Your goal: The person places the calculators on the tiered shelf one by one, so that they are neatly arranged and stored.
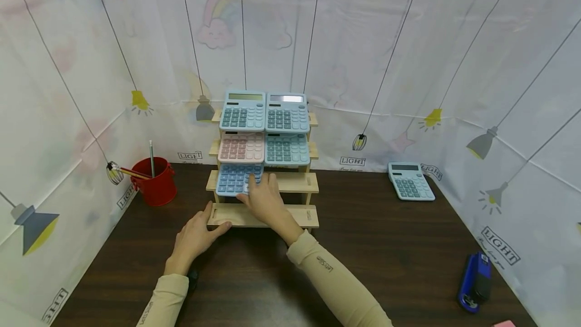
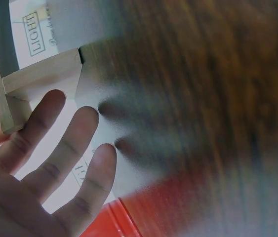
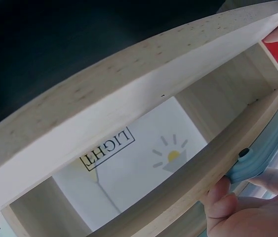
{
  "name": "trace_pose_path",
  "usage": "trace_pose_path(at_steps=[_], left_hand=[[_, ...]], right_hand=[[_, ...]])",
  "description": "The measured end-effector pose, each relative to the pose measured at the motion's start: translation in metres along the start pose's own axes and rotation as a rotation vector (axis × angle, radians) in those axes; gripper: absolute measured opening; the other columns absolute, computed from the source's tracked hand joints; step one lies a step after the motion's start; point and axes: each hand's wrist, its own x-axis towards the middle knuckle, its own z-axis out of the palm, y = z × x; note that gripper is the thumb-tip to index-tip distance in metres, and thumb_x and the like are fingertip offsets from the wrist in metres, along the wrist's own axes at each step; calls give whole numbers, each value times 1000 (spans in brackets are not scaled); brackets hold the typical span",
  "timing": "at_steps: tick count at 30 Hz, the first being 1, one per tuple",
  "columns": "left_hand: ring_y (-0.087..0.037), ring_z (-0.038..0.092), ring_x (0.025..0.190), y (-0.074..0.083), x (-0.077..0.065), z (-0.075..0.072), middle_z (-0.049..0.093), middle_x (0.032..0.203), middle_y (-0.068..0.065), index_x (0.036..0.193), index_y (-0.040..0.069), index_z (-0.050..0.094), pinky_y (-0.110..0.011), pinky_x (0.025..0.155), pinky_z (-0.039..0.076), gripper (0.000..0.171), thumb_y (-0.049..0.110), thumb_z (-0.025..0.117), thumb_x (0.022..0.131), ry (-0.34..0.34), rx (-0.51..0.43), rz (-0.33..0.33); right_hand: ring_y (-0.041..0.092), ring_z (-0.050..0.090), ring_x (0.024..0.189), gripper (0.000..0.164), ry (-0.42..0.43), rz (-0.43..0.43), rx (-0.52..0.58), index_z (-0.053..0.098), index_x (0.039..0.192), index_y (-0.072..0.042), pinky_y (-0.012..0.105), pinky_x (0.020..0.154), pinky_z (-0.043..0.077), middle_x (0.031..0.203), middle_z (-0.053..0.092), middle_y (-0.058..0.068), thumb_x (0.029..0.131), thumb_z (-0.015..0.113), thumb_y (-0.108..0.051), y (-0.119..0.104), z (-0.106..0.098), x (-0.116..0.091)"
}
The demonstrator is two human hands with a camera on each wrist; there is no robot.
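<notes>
A wooden tiered rack (image 1: 297, 181) stands on the dark table. My left hand (image 1: 195, 237) holds the left end of its lowest shelf between thumb and forefinger. In the left wrist view the other fingers (image 2: 72, 143) extend beside the rack. My right hand (image 1: 265, 201) grips a blue calculator (image 1: 231, 178) by its lower edge and right side. That calculator leans at the left of the second shelf from the bottom. Above it are a pink calculator (image 1: 240, 148), a teal-blue calculator (image 1: 286, 150), and two light blue calculators on top, one left (image 1: 242, 110) and one right (image 1: 288, 115).
A red bucket (image 1: 156, 188) with pencils stands left of the rack. Another light blue calculator (image 1: 410, 180) lies at the back right, and a blue stapler (image 1: 475, 281) at the right. A pink object (image 1: 504, 324) shows at the bottom edge. Printed white curtains (image 1: 363, 64) enclose the table.
</notes>
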Motion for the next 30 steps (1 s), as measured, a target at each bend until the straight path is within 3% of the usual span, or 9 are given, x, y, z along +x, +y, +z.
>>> trace_pose_path(at_steps=[4,10,13,18,24,30], left_hand=[[-45,56,126,1,0,0,49,148,-25,161,8,23,-66,95,48,103,75,55,88,5,3,2],[-43,59,121,1,1,0,52,146,-24,160,8,24,-64,91,50,103,75,55,88,7,8,5],[-42,59,120,0,0,0,51,146,-24,160,8,24,-65,92,50,104,76,54,88,4,6,1],[-44,57,123,-1,-1,-1,48,149,-26,161,8,22,-67,96,47,106,77,54,87,0,-2,-12],[-42,59,116,-3,3,1,48,147,-27,161,8,22,-65,93,50,108,79,52,86,-6,15,-13],[-44,57,122,0,2,2,47,149,-27,161,8,21,-67,95,48,108,80,52,86,-13,9,-14]], right_hand=[[29,53,98,68,-43,18,39,58,136,-1,39,90,37,112,66,25,98,53,-57,1,0,1],[35,47,110,73,-140,79,198,46,148,-6,43,98,39,131,57,28,98,52,-59,9,-5,-5],[39,47,118,73,-140,100,286,43,150,-6,50,102,41,139,52,28,98,56,-55,19,-6,-15],[43,44,118,65,-106,121,413,46,146,-4,54,98,42,145,46,28,99,60,-46,40,-9,-41],[41,40,117,60,-71,170,452,50,142,-2,55,96,39,145,44,27,98,63,-41,81,-15,-73],[48,37,124,61,-29,328,443,52,140,4,62,97,35,143,44,32,96,66,-35,153,-15,-104]])
